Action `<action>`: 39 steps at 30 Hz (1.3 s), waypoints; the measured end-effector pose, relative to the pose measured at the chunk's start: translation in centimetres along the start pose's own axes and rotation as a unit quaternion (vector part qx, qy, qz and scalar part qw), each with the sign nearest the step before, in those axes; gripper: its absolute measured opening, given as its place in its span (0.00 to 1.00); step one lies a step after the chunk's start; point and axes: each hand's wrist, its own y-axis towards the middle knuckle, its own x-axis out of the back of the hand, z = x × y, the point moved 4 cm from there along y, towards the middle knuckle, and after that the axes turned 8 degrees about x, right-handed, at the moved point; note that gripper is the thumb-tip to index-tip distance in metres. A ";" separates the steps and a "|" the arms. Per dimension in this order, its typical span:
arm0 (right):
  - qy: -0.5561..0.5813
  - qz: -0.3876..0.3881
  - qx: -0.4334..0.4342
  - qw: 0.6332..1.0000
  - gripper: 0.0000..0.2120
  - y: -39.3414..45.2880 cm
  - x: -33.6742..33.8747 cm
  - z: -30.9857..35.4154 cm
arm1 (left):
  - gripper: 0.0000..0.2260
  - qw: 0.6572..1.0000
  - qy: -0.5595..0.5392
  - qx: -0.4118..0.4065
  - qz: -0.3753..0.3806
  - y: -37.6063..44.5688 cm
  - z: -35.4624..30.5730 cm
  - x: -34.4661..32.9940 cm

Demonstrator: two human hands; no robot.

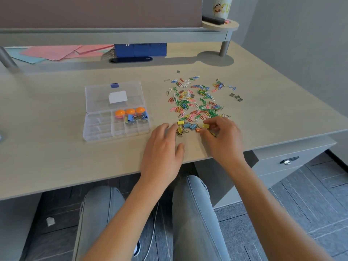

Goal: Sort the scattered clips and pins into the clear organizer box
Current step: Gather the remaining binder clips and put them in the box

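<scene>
The small coloured metal binder clips [188, 127] lie bunched on the pale wooden bench [56, 147] just beyond the fingertips, gathered near the edge, likely for easy picking. The right hand [222, 136] closes its grip on a yellow binder clip [205, 126]; the left hand [162, 146] rests open beside the bunch (fingers straight, holding nothing). Further out spreads the scatter of coloured wire paper clips [195, 98]. Left of the left hand sits the clear plastic organizer box [101, 129], lid back, ready for drops.
</scene>
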 end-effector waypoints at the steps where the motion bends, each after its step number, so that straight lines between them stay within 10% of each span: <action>1: 0.024 -0.010 -0.022 0.999 0.09 0.1 0.1 0.0 | 0.24 1.000 -0.015 -0.001 -0.004 -0.1 0.0 0.2; 7: 0.171 -0.016 -0.071 0.983 0.05 2.0 -0.5 1.6 | 0.19 0.993 -0.082 0.007 -0.082 -0.9 1.5 1.9; 15: 0.247 0.093 -0.029 0.964 0.04 4.1 -5.1 8.1 | 0.28 0.985 0.156 0.068 -0.043 -0.7 5.7 3.5; 39: 0.125 0.116 0.057 0.984 0.04 4.3 -9.9 11.2 | 0.31 0.981 0.175 0.083 -0.020 -1.3 6.6 4.0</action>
